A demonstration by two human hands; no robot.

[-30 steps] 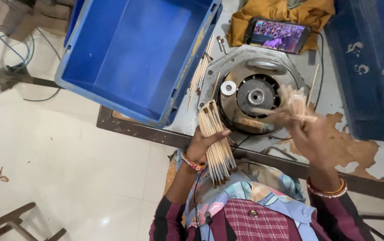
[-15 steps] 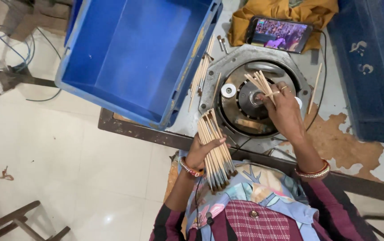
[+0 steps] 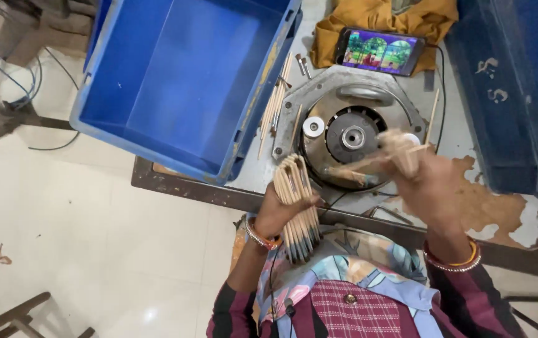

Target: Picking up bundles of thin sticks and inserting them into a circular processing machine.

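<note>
While the left hand (image 3: 278,209) stays clenched around a bundle of pale wooden pencil sticks (image 3: 297,206), dark tips toward the person and long axis running away from the body, the right hand (image 3: 422,178) has lifted off the round metal machine (image 3: 350,134) where it rested half a second ago. It now hangs blurred above the disc's right edge, pinching one thin stick (image 3: 369,161) lying nearly crosswise. A smooth blue plastic crate (image 3: 181,75) sits left; a phone (image 3: 378,51) lies on yellow cloth (image 3: 381,19).
</note>
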